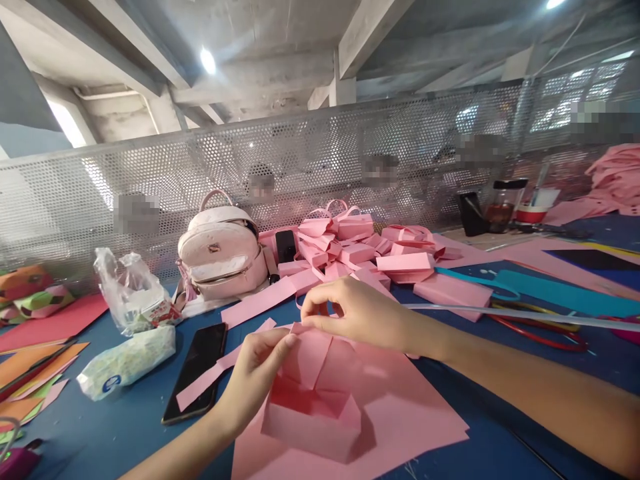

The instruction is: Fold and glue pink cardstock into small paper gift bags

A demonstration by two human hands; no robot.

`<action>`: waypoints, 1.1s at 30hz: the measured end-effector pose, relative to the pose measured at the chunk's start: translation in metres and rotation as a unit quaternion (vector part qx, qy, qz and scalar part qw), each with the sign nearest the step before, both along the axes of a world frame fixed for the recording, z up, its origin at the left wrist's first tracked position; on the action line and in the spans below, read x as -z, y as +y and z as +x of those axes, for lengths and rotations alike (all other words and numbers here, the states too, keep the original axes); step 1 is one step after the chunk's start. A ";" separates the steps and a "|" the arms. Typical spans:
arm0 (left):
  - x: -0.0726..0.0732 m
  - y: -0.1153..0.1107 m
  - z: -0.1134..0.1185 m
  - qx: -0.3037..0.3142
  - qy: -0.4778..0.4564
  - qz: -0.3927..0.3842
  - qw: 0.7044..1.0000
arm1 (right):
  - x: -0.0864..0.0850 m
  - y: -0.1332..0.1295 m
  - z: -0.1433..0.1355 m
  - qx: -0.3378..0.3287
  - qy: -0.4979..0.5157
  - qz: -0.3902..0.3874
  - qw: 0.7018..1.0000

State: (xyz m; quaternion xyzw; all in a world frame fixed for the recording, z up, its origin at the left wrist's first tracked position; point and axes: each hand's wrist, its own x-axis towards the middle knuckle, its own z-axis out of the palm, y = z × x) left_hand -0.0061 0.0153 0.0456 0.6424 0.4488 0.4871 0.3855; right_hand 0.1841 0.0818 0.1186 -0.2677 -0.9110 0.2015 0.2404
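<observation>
Pink box (310, 427) sits open on a pink sheet (420, 427) on the bench (135, 427), its raised flap (307, 357) pinched near the top by the left hand (265, 353); right hand (357, 313) is curled at that edge, grip on paper can't be told. Flap could be creased or torn if pulled unevenly between 2 hands. Box could be tipped, since its lower walls aren't being held.

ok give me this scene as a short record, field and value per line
left hand: pinching the raised flap of an open pink box
right hand: at the flap's top, grip unclear
under box: pink sheet on blue table
left of box: black phone, pink strip across it
behind: pile of folded pink paper, pale pink backpack
</observation>
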 end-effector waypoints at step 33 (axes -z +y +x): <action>0.015 0.003 -0.012 0.011 -0.083 -0.066 0.994 | 0.013 0.031 0.010 -0.261 -0.005 -0.374 0.890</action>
